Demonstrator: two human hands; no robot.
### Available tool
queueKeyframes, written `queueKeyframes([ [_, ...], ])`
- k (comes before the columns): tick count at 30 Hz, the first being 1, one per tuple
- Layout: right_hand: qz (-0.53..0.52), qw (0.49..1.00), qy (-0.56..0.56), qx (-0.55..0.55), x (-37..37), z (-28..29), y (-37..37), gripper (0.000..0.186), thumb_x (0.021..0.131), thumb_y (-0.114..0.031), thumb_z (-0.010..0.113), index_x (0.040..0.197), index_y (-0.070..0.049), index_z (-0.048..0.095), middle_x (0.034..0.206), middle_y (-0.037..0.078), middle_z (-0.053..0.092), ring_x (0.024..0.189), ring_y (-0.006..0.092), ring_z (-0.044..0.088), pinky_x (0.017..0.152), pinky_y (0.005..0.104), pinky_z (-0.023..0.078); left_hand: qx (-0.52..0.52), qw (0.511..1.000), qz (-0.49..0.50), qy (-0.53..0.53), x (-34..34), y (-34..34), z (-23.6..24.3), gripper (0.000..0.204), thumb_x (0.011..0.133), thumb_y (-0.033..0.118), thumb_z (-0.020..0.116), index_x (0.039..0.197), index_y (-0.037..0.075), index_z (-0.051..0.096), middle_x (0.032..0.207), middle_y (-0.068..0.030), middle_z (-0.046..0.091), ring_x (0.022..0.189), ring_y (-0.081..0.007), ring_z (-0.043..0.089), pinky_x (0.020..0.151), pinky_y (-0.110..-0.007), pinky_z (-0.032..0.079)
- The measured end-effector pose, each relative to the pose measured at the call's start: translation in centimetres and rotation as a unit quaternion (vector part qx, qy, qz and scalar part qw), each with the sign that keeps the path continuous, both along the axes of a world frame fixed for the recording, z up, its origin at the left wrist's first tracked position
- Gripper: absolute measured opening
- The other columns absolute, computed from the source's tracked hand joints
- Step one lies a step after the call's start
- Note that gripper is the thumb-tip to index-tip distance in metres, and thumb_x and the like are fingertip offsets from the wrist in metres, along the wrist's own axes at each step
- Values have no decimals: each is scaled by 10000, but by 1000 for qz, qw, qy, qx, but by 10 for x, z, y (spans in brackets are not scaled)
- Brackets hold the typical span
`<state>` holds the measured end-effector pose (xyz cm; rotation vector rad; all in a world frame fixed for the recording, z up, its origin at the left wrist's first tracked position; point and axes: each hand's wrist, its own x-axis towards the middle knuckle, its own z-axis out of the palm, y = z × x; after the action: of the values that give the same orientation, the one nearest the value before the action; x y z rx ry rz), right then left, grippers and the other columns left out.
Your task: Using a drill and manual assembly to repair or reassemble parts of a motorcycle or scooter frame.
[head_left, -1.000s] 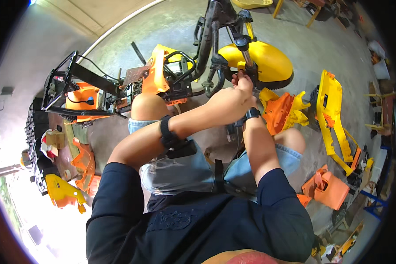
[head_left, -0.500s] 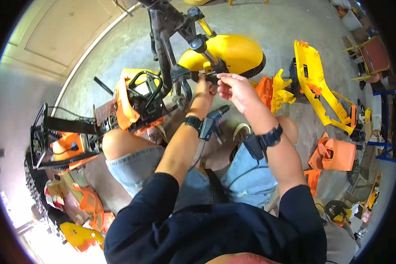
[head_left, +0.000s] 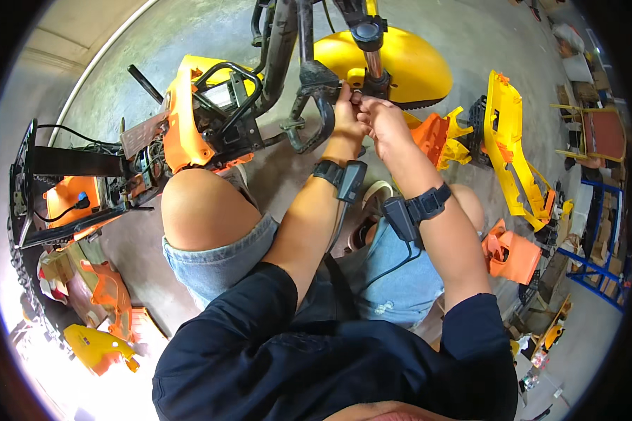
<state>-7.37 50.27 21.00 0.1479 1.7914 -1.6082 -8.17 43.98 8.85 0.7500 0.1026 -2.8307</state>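
Observation:
My left hand point(head_left: 348, 121) and my right hand point(head_left: 382, 121) meet beside the lower part of a black vehicle frame point(head_left: 319, 76), next to a fork leg point(head_left: 374, 64) and a yellow front fender point(head_left: 420, 64). The left fingers are curled in close to the frame. Pressed together, the right fingertips touch or nearly touch the left ones. Whatever lies between the fingers is too small and covered to name. A black curved metal bracket point(head_left: 323, 126) hangs from the frame just left of my left hand. Both wrists carry black strapped devices.
At the left stands a partly stripped vehicle body with an orange panel point(head_left: 184, 137) and black tube bars point(head_left: 249, 105). Long yellow trim point(head_left: 507, 151) and an orange cover point(head_left: 509, 252) lie at the right. A blue rack point(head_left: 597, 242) stands farther right.
My right hand has come in to the left hand, its fingers now closing at the left fingertips. The view has shifted, and the cordless drill on the floor is now mostly hidden behind my left arm.

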Motion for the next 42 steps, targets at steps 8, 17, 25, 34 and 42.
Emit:
queueKeyframes([
  [8, -14, 994, 72, 80, -3, -27, -32, 304, 875, -101, 534, 1149, 20, 588, 952, 87, 638, 806, 160, 584, 724, 279, 455, 166, 947, 106, 255, 7, -7, -43, 241, 913, 319, 624, 782, 120, 591, 699, -34, 583, 750, -175, 575, 781, -396, 493],
  [17, 54, 958, 233, 156, -15, -63, -21, 485, 835, -219, 536, 1271, -6, 544, 1194, 259, 595, 1144, 367, 560, 952, 379, 433, 21, 999, 49, -7, 14, 2, -10, 249, 979, 315, 505, 992, 88, 605, 950, -88, 654, 627, -219, 545, 586, -354, 468],
  [25, 65, 945, 239, 215, -17, -62, -21, 405, 833, -296, 532, 1181, -115, 635, 1114, 215, 638, 1082, 368, 592, 922, 425, 459, 0, 995, 74, 67, 14, -15, -7, 207, 921, 296, 591, 882, 98, 636, 831, -30, 649, 804, -190, 605, 764, -369, 505],
  [34, 47, 948, 253, 187, -16, -58, -22, 337, 835, -210, 562, 1097, -19, 653, 1027, 201, 668, 970, 306, 634, 858, 363, 482, -11, 995, 74, 62, 27, -5, 26, 276, 903, 379, 628, 858, 107, 627, 829, -29, 644, 800, -189, 606, 765, -361, 509],
  [42, 8, 957, 253, 140, -10, -69, -29, 352, 828, -255, 568, 1054, -1, 659, 1015, 235, 664, 979, 365, 639, 843, 390, 485, -63, 994, 66, 62, 26, -6, -6, 286, 927, 268, 616, 1143, 82, 595, 1059, -69, 641, 965, -194, 607, 830, -341, 512],
])
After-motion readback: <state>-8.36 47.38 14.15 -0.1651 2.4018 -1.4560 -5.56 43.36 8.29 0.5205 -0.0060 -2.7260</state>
